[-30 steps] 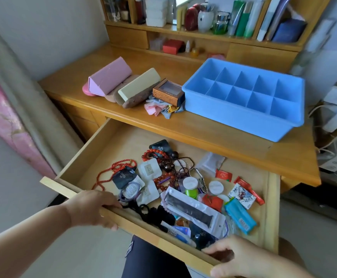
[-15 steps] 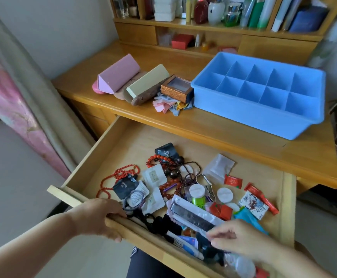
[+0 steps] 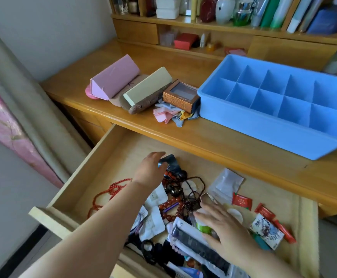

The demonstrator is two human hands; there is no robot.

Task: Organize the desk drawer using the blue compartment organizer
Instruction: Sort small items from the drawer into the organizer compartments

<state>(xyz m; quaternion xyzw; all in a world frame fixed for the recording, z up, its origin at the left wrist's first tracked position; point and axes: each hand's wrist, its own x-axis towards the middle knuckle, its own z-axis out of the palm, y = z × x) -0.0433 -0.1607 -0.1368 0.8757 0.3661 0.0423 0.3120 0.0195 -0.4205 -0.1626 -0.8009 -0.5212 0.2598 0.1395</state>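
Observation:
The blue compartment organizer [image 3: 264, 127] stands empty on the desk top at the right. Below it the wooden drawer [image 3: 95, 157] is pulled out and holds a jumble: red bead strings [image 3: 107, 194], a black packet [image 3: 170, 164], white sachets, a clear bag [image 3: 224, 184], red packets [image 3: 241, 201] and a long packaged item [image 3: 199, 245]. My left hand [image 3: 149, 171] reaches to the black packet at the back of the pile; its fingertips are hidden. My right hand [image 3: 225, 229] lies with straight, spread fingers over a small green-and-white bottle [image 3: 203, 227].
On the desk left of the organizer lie a pink case [image 3: 114, 77], a beige case [image 3: 147, 86], a brown window box [image 3: 180, 96] and crumpled cloths [image 3: 168, 115]. A shelf unit [image 3: 233, 27] with bottles and books stands behind. The drawer's back left floor is bare.
My left hand has left the drawer's front edge and reached in to the black packet. My right hand has moved further into the drawer, over the bottle.

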